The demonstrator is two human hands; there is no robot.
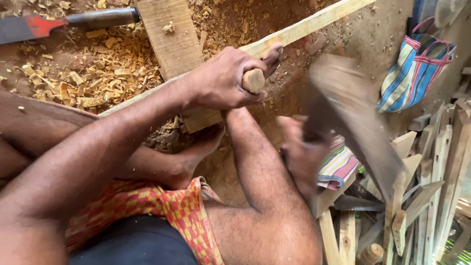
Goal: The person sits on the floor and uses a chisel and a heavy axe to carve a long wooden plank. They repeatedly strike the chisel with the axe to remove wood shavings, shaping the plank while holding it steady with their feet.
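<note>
Wooden peg: a short round piece of wood (pixel 253 80), pale at its cut end, stands upright in the left fist above the dirt floor (pixel 373 34), near the long pale plank.
Left hand: the left hand (pixel 223 81) has its fingers (pixel 240 100) wrapped tight round the peg, only the top end showing; the grip looks meant to steady the wood for a cut.
Right hand: the right hand (pixel 299 157) is blurred in motion; its fingers seem closed on the handle of a broad dark chopping blade (pixel 351 115), raised just right of the peg.
Foot and plank: a bare foot (pixel 271 51) presses on the long pale plank (pixel 304 27), apparently to pin it; a second foot (pixel 196 152) lies against a shorter board (pixel 171 44) that crosses it.
Floor near the far left corner: wood chips (pixel 98 68) lie heaped, and a saw with a red-marked blade and dark handle (pixel 64 22) rests among them.
Bag: a striped carry bag (pixel 417 68) sits at the floor's right edge; its contents cannot be seen.
Offcuts: a stack of thin wooden slats (pixel 422 196) leans at the near right, with a striped cloth (pixel 338 167) lying on it.
Clothing: a red and yellow patterned cloth (pixel 162 206) covers the lap.
</note>
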